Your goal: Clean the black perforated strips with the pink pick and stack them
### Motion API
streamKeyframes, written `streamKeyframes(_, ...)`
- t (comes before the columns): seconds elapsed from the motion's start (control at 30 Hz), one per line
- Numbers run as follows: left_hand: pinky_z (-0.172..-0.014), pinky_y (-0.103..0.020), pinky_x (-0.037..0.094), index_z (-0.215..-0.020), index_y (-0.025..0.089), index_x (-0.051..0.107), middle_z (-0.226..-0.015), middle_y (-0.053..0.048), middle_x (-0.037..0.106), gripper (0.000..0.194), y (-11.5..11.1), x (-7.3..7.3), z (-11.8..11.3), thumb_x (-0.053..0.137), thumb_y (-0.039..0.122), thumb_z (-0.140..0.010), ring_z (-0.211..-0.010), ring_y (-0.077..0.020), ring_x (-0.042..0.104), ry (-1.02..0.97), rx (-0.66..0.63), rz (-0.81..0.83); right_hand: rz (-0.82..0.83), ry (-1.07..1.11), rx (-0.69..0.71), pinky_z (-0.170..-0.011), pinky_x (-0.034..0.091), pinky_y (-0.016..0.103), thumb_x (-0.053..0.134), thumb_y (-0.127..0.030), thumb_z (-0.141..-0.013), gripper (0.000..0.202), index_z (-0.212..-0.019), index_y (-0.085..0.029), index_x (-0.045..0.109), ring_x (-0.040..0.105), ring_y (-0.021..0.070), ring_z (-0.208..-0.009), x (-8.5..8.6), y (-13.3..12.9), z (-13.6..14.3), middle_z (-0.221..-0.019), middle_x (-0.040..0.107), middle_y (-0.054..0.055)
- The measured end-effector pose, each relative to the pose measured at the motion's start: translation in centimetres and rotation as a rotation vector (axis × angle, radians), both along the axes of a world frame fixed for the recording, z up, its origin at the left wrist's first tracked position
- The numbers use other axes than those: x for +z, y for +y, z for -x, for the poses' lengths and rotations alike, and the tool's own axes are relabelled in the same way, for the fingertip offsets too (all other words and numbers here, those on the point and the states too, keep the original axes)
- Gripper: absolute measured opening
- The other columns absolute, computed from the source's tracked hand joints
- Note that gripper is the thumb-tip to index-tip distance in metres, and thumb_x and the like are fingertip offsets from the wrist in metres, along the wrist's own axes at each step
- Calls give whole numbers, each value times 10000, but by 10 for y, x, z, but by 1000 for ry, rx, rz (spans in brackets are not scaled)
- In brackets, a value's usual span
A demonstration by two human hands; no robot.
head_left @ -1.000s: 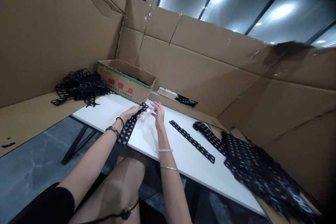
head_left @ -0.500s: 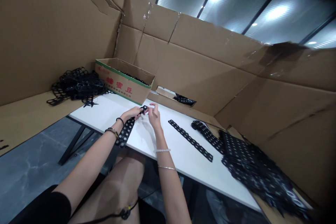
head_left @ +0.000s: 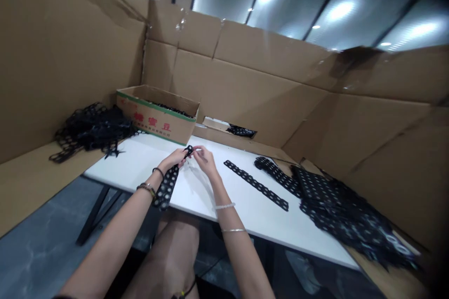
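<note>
- The left hand [head_left: 175, 158] is closed around a dotted black strip [head_left: 167, 189] near its far end, probably to steady that end while the rest trails to the table's near edge.
- The right hand [head_left: 206, 160] has its fingers drawn narrow beside the strip's far tip — too small to tell whether they pinch it.
- Both hands meet over the white table [head_left: 147, 161], just on the near side of the cardboard box [head_left: 154, 124], perhaps for support and easy reach.
- A single flat strip [head_left: 256, 184] lies to the right, apart from the hands and the dotted black pile [head_left: 336, 205] at far right — likely so it stays separate.
- A black tangle [head_left: 94, 126] sits left of the box, seemingly leaving the middle for handwork.
</note>
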State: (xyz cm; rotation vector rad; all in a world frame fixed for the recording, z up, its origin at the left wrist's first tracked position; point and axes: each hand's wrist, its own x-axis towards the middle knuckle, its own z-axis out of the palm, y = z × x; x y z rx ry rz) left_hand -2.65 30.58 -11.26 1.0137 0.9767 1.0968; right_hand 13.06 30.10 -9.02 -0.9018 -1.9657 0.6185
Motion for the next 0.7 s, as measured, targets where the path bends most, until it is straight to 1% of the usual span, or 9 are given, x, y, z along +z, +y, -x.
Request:
streamKeyframes(0.07, -327, -186, 312, -778, 118, 596, -390, 19, 502, 236, -4, 6, 1, 438, 236, -907, -263, -92, 403, 25, -49, 6, -16, 17, -41, -654, 460, 257, 481, -340, -830, 239, -953, -162, 582, 620, 155, -663, -3, 1, 2, -722, 675, 39)
streamKeyframes(0.1, -350, -199, 363, -803, 115, 594, -442, -11, 560, 225, -5, 9, 3, 436, 238, -906, -303, -114, 471, 38, -80, 12, -25, 33, -68, -650, 461, 256, 485, -331, -828, 235, -943, -159, 596, 621, 155, -663, -4, 3, 4, -719, 675, 41)
streamKeyframes(0.17, -449, -237, 469, -855, 109, 589, -583, -73, 646, 183, -6, 15, 5, 452, 222, -896, -435, -152, 592, 46, -130, 12, -46, 76, -122, -653, 465, 254, 487, -315, -829, 231, -937, -153, 612, 628, 157, -690, -5, 7, 5, -748, 682, 52)
streamKeyframes(0.27, -561, -270, 517, -844, 122, 578, -694, -97, 670, 127, -2, 20, 7, 471, 183, -877, -540, -164, 638, 65, -180, -5, -78, 138, -163, -670, 468, 248, 510, -286, -810, 184, -886, -158, 619, 630, 153, -731, -2, 13, 1, -794, 684, 54)
streamKeyframes(0.37, -508, -237, 481, -745, 136, 569, -617, -61, 630, 187, 8, 22, 5, 475, 223, -880, -483, -136, 593, 134, -230, -42, -112, 179, -212, -679, 455, 256, 515, -260, -791, 109, -776, -170, 574, 608, 152, -729, 1, 16, -8, -783, 657, 42)
streamKeyframes(0.43, -441, -200, 423, -651, 141, 555, -504, -27, 565, 284, 19, 21, -1, 481, 286, -884, -412, -111, 532, 200, -242, -77, -156, 129, -270, -652, 437, 258, 490, -247, -796, 87, -749, -180, 521, 577, 150, -698, 0, 19, -14, -748, 617, 29)
streamKeyframes(0.5, -390, -186, 369, -575, 149, 535, -431, -12, 520, 356, 30, 18, -8, 490, 330, -879, -350, -95, 476, 267, -233, -108, -204, 30, -284, -620, 416, 251, 458, -234, -811, 63, -780, -191, 491, 548, 142, -669, -2, 21, -18, -736, 586, 15)
streamKeyframes(0.6, -348, -204, 331, -541, 155, 536, -430, -29, 550, 374, 42, 10, -18, 499, 334, -868, -299, -99, 452, 356, -220, -143, -232, -69, -198, -598, 401, 241, 435, -226, -833, 54, -833, -201, 483, 530, 132, -648, -10, 27, -21, -749, 584, 10)
streamKeyframes(0.7, -341, -217, 322, -561, 152, 558, -449, -35, 578, 357, 44, 4, -23, 478, 305, -873, -299, -114, 476, 412, -210, -161, -186, -71, -118, -595, 405, 235, 430, -234, -852, 68, -848, -203, 490, 534, 118, -611, -19, 30, -19, -734, 594, 2)
